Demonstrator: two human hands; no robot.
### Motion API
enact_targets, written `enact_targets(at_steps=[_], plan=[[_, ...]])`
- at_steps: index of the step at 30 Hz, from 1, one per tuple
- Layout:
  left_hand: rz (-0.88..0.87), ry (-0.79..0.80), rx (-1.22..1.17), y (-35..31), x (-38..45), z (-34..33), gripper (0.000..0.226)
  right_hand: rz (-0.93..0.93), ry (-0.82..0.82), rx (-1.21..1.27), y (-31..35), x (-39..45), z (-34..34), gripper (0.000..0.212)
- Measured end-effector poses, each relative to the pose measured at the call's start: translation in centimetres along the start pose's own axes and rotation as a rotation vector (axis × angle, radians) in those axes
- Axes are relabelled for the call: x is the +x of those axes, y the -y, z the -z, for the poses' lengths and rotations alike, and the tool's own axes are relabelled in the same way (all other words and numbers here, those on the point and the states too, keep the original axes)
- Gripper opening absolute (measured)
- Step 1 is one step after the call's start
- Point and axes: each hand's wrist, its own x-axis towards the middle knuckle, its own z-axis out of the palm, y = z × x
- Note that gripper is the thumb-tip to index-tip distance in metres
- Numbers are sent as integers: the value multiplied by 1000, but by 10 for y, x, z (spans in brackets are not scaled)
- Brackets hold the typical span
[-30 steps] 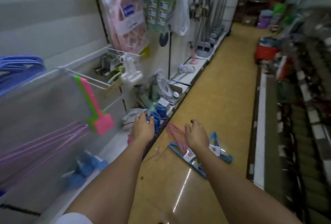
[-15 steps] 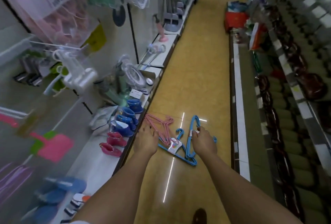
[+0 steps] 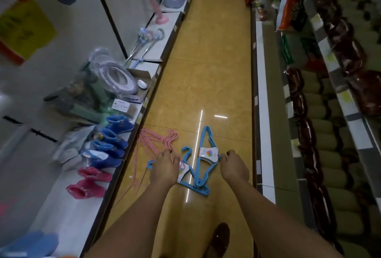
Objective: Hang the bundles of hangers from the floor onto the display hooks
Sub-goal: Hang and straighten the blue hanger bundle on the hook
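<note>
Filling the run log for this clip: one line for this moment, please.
phase: reaching down | left hand: over labelled blue plastic hanger bundle | right hand: at bundle's edge, grip unclear | pink wire hangers: on floor

The view has tipped down from the wall hooks to the floor (image 3: 206, 72), so the hanging goods have left the top of the picture and a shoe (image 3: 218, 239) has come in at the bottom. Both arms have reached lower. The left hand (image 3: 165, 168), which hovered by the shelf edge a second ago, now lies over one blue bundle (image 3: 186, 175) beside the pink hangers (image 3: 156, 140). The right hand (image 3: 234, 167) has slid from above the other blue bundle (image 3: 206, 154) to its right edge, where its fingers (image 3: 227, 154) now curl at the label (image 3: 208, 153). That bundle looks unmoved since half a second ago.
</note>
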Motion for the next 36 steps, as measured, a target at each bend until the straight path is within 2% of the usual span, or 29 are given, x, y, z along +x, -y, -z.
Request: enact_targets(at_steps=[7, 15, 20, 26, 32, 36], plan=[[5, 73, -6, 10, 99, -93, 44, -41, 18, 42, -29, 106, -67, 43], [-63, 123, 35, 57, 226, -234, 43, -56, -65, 9, -85, 250, -182, 40], [-71, 188, 95, 102, 290, -321, 48, -71, -23, 2, -128, 311, -265, 42], [-88, 193, 71, 135, 348, -405, 49, -203, 70, 35, -166, 358, -353, 45], [-81, 207, -11, 139, 381, -452, 52, -367, 79, 221, -182, 384, -400, 47], [-97, 290, -8, 143, 387, -470, 72, -439, 142, 346, -191, 393, -417, 50]])
